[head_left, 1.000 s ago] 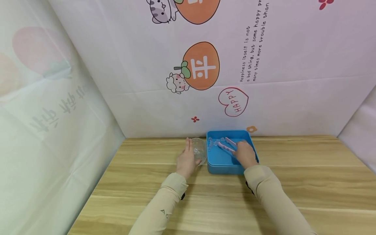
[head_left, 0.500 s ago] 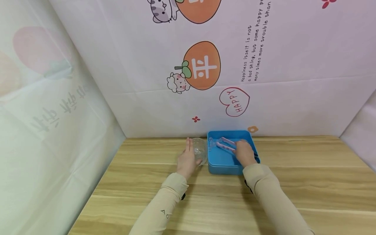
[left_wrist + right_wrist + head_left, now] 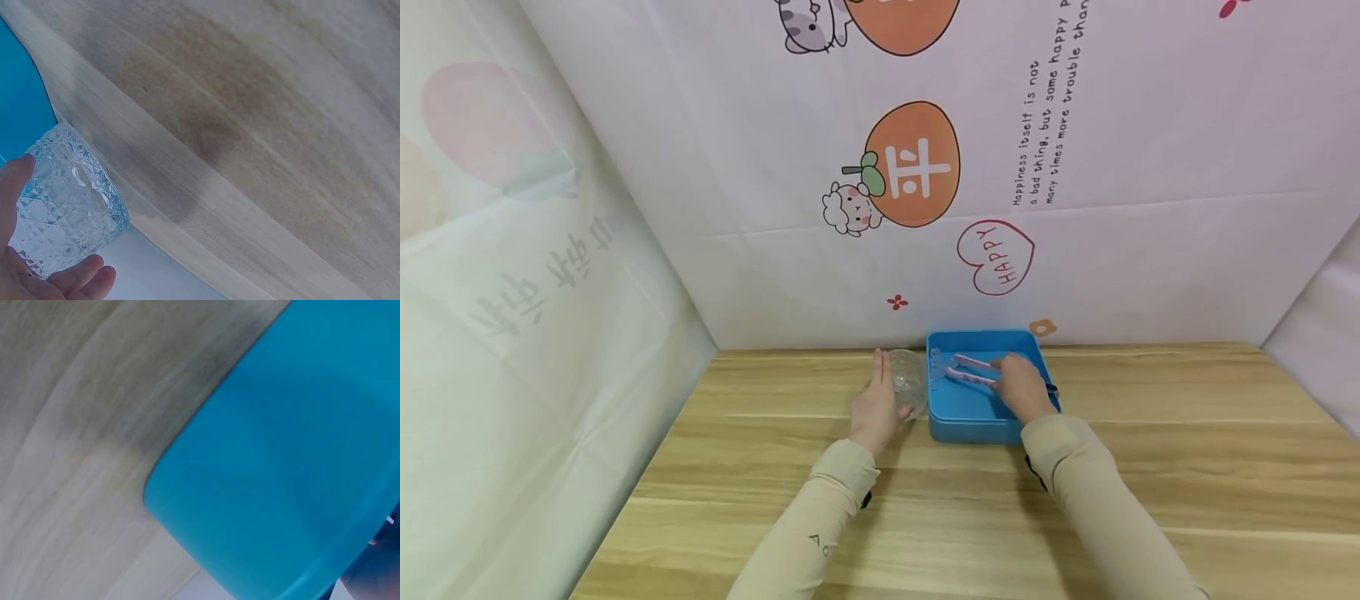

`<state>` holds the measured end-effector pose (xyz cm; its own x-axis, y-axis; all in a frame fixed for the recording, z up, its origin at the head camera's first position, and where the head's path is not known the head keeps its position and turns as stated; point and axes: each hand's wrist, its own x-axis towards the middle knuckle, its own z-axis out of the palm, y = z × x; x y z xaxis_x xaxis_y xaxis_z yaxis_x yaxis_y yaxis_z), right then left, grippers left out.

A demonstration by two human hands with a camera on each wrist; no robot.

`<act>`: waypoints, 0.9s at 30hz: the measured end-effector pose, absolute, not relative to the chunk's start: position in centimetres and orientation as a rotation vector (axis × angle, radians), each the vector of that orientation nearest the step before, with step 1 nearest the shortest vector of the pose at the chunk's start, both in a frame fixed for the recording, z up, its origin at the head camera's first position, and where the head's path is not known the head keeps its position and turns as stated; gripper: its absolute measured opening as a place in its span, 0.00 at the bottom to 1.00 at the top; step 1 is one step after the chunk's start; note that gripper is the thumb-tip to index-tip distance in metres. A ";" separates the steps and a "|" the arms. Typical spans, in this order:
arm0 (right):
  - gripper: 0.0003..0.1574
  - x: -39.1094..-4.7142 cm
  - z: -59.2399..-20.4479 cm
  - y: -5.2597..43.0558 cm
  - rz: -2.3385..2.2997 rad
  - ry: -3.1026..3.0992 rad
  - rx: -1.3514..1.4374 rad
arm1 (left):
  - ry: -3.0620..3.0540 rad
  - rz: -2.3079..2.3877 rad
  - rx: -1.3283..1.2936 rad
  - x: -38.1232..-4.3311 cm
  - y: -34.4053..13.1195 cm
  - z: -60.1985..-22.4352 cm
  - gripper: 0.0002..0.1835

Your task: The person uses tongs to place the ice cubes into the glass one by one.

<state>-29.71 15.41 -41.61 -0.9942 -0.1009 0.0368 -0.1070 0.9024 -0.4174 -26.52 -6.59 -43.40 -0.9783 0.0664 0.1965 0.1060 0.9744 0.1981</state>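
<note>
In the head view my left hand [image 3: 876, 408] holds a clear, cut-pattern glass bowl [image 3: 912, 382] against the left side of a blue box [image 3: 973, 431]. The left wrist view has the thumb on one side of the faceted glass [image 3: 69, 200] and fingers on the other. With my right hand [image 3: 1022, 389] I grip pink tongs [image 3: 973, 378] inside the box. Their tips reach small clear pieces [image 3: 935, 367] gathered along the box's left wall. Whether a piece is between the tips is too small to tell. The right wrist view is mostly the box's outer wall [image 3: 269, 475].
A wooden table [image 3: 737, 467] carries the box and glass. Right behind them rises a printed white cloth backdrop [image 3: 820, 283], with another cloth [image 3: 512, 375] at the left. Something small and dark [image 3: 1052, 388] sits at the box's right rim.
The tongs have shifted left toward the clear pieces, and their tips have drawn closer together. My left hand and the glass bowl have stayed in place.
</note>
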 end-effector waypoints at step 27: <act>0.20 -29.6 -41.3 15.2 0.706 -3.064 0.190 | -2.939 -0.344 -0.125 -26.5 -6.6 -43.4 0.52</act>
